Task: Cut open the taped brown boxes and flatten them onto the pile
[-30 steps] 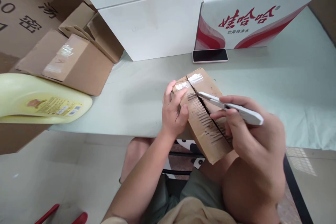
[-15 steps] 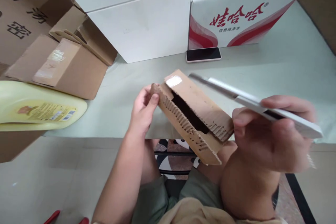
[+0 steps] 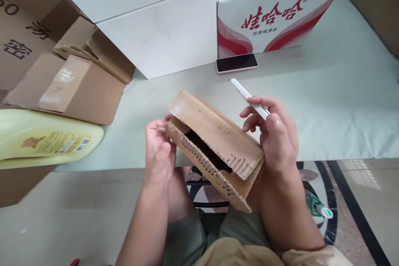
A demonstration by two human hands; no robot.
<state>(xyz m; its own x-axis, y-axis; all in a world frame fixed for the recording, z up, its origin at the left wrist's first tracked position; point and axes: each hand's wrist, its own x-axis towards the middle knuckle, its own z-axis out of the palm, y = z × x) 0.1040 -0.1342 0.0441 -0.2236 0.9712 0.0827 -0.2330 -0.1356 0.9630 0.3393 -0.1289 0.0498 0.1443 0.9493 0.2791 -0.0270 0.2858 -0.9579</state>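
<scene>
A small brown cardboard box (image 3: 215, 133) is tilted at the table's front edge, above my lap. Its near side gapes in a long dark slot with ragged, corrugated edges. My left hand (image 3: 160, 149) grips the box's left end, fingers behind and thumb in front. In my right hand (image 3: 276, 133) is a white utility knife (image 3: 246, 92), pinched between fingers and thumb and pointing up and left, away from the box. The heel of that hand is close against the box's right end; whether it presses on it I cannot tell.
A phone (image 3: 237, 63) lies before a white and red carton (image 3: 262, 20) and plain white boxes (image 3: 162, 37). To the left are brown cardboard boxes (image 3: 90, 87) and a pale yellow bottle (image 3: 46, 137). On the floor at right is a plastic bottle (image 3: 319, 208).
My right hand has moved left and up with the utility knife, now nearer the box. The cardboard box has shifted left and turned, showing more of its top.
</scene>
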